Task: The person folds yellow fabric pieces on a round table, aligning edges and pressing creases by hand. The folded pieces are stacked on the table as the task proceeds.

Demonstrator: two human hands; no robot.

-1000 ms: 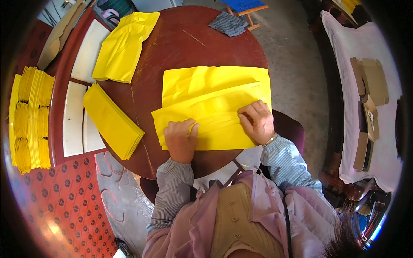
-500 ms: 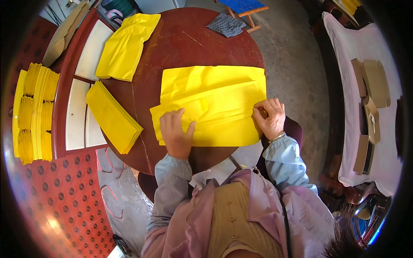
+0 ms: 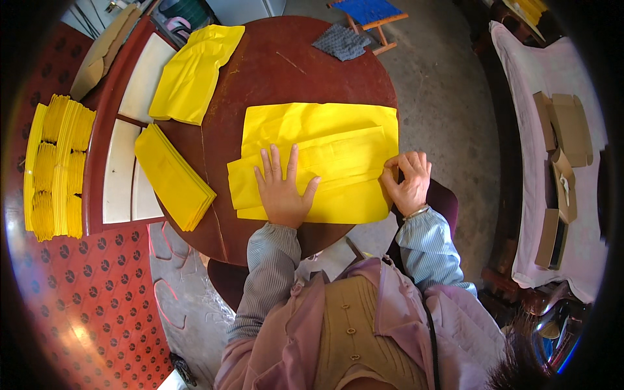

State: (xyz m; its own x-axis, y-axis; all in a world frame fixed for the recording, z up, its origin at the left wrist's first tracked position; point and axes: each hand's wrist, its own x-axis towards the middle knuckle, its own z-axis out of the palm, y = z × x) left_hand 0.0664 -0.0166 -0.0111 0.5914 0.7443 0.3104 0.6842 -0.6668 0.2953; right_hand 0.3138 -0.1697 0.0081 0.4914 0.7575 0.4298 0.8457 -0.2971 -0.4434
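Note:
A large yellow paper sheet (image 3: 325, 208) lies near the front of the round table, and a long folded yellow paper strip (image 3: 344, 153) rests slantwise across it. My left hand (image 3: 285, 192) presses flat on the left part of the strip, fingers spread and thumb out to the right. At the right end, my right hand (image 3: 408, 182) is closed, thumb and forefinger pinched on the edge of the yellow paper. Its other fingers curl above, and exactly which layer it grips is hidden.
On the reddish-brown table (image 3: 292, 78), a stack of folded yellow paper (image 3: 174, 179) and a creased yellow sheet (image 3: 195, 75) lie to the left. A grey cloth (image 3: 341, 42) sits at the far edge. Bundled yellow paper (image 3: 58, 169) stands beyond the cabinet (image 3: 120, 169); cardboard boxes (image 3: 562, 169) rest at right.
My left hand has slid to the right along the folded strip and flattened, its fingers now spread. The right hand stays at the right edge, still pinched.

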